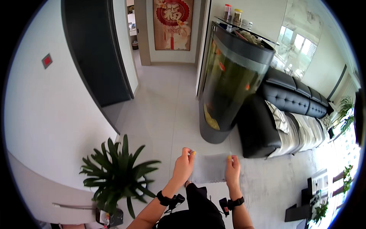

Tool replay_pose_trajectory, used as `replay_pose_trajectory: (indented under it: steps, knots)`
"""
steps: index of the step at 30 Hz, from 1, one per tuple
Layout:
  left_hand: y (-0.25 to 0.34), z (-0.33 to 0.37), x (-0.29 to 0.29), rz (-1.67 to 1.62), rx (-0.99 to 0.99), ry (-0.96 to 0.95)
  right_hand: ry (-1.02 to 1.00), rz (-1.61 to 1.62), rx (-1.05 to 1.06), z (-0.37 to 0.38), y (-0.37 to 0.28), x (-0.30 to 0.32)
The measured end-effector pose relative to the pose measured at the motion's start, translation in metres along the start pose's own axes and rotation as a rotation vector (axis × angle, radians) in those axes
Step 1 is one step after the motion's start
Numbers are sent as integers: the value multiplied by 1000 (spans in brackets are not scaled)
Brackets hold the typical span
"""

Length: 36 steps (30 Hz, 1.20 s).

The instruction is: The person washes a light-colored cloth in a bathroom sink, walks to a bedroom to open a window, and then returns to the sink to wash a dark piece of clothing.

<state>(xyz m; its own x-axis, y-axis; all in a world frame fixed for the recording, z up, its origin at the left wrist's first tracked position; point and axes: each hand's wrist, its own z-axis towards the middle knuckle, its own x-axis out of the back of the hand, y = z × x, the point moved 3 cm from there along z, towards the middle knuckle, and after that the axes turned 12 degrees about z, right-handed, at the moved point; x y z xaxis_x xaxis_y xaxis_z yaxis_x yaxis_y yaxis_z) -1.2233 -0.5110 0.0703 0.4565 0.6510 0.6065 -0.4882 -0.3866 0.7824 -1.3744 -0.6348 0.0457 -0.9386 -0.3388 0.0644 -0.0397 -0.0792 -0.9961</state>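
My left hand (pixel 183 166) and right hand (pixel 233 171) each pinch one side of a thin, greyish, see-through, roughly rectangular sheet (pixel 209 168), spread between them above the smooth, pale floor (pixel 156 114).

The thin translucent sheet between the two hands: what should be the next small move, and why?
Perhaps bring the right hand slightly toward the left hand to begin folding the sheet: both hands pinch its opposite sides, and it is spread between them.
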Motion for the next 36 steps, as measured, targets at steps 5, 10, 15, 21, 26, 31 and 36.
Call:
replay_pose_trajectory:
  steps: [5, 10, 15, 21, 26, 31, 36]
  knots:
    - [-18, 193, -30, 2, -52, -1, -210, 69, 76, 175, 12, -142]
    - [-36, 328, -2, 34, 87, 81, -485, 141, 88, 273, -23, -264]
    - [-77, 468, 15, -127, 96, 96, -585, 101, 165, 375, -13, -361]
    - [-133, 672, 8, -506, 147, -157, -607, 133, 51, 543, 0, -478]
    - [-134, 833, -5, -781, 215, -393, -255, 99, 54, 695, -15, -530]
    - [-164, 991, -38, -724, 233, -471, -45, 105, 112, 863, -3, -586]
    - [-165, 1159, -77, -1114, 349, -607, -275, -92, 179, 999, -17, -677]
